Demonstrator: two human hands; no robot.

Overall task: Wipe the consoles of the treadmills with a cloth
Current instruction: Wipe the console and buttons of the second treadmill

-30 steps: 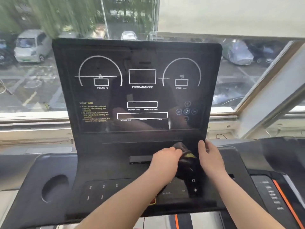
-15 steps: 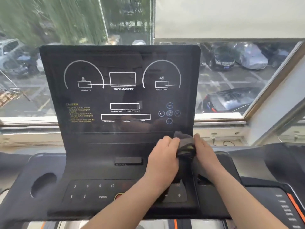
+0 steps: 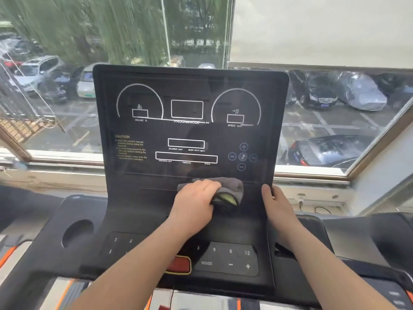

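A black treadmill console (image 3: 190, 130) with white dials and boxes printed on its upright screen fills the middle of the view. Low on that screen, my left hand (image 3: 196, 202) presses a crumpled grey cloth (image 3: 230, 189) with a yellow-green patch against the panel. My right hand (image 3: 278, 204) lies flat along the console's lower right edge, a little apart from the cloth, holding nothing. Below my arms is the keypad (image 3: 228, 258) with numbers, MODE, minus and plus, and a red stop key (image 3: 178, 264) partly hidden by my left forearm.
A round cup holder (image 3: 77, 232) is sunk in the left of the tray. Another treadmill's console (image 3: 380, 238) stands at the right. Behind is a window sill (image 3: 67, 166) with a cable, and parked cars outside.
My right hand has let go of the cloth and moved to the console's right edge. My left hand keeps the cloth and has shifted it left along the lower screen. The camera has turned.
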